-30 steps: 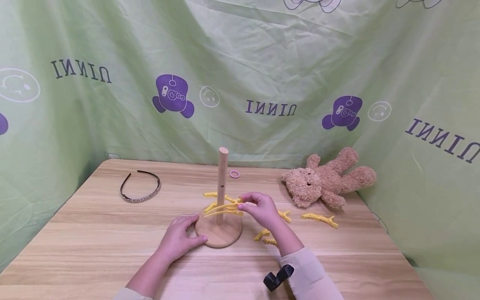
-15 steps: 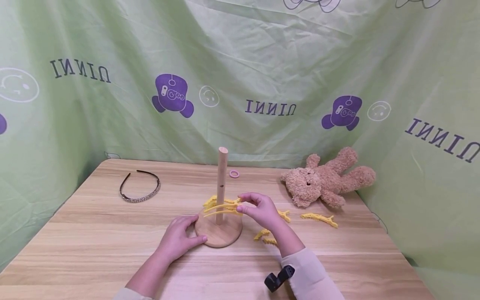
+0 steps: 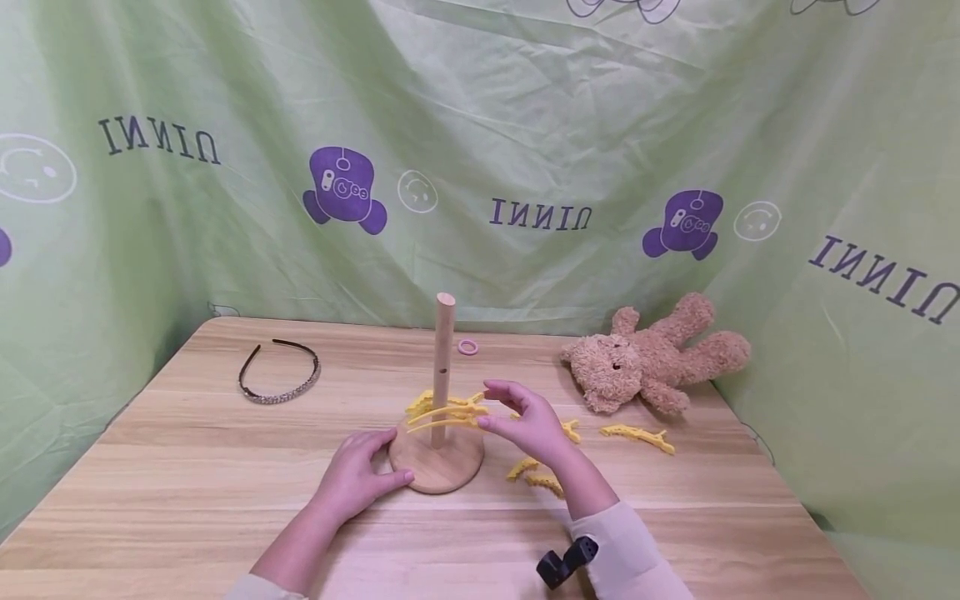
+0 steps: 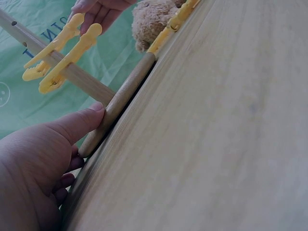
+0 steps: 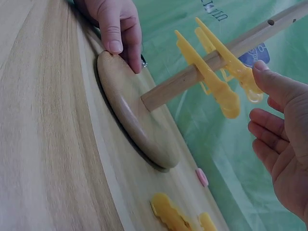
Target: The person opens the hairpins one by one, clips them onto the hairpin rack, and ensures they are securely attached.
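Observation:
A wooden stand, with a round base and an upright post, is on the table. My left hand grips the base's left edge, thumb on top and fingers around the rim. Two yellow hair clips are clamped across the post, one above the other: the upper clip and the lower clip. Beside their handle ends is my right hand, its thumb and fingers spread apart with nothing between them. In the right wrist view its thumb tip is very close to the upper clip; contact is unclear.
Several loose yellow clips lie right of the stand, one clip farthest out. A teddy bear lies at the back right. Behind the post is a pink ring; a beaded headband lies at the left. Green cloth hangs behind.
My right hand has let go of the upper clip, fingers parting and drawing slightly right; the clip stays on the post. The lower clip has swung round the post a little. My left hand keeps its place.

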The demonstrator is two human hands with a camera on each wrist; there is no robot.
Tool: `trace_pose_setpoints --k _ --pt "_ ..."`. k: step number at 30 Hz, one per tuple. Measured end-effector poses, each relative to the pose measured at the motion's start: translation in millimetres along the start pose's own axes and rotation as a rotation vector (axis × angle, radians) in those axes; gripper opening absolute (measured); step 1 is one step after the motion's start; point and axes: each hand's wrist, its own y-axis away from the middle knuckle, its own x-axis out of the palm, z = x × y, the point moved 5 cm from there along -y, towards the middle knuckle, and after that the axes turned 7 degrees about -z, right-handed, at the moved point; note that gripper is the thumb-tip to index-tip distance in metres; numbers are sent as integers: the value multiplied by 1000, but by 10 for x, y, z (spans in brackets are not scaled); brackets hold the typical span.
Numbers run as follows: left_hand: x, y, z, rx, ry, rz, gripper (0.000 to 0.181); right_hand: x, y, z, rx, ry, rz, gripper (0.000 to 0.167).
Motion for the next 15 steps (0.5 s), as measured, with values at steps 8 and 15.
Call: trace_pose_setpoints --k 8,15 --pt "-3 -14 2 -1 -2 12 76 -353 131 -183 8 21 -65 54" --pt "-2 -12 8 -3 -3 16 76 -746 313 -461 56 82 -168 56"
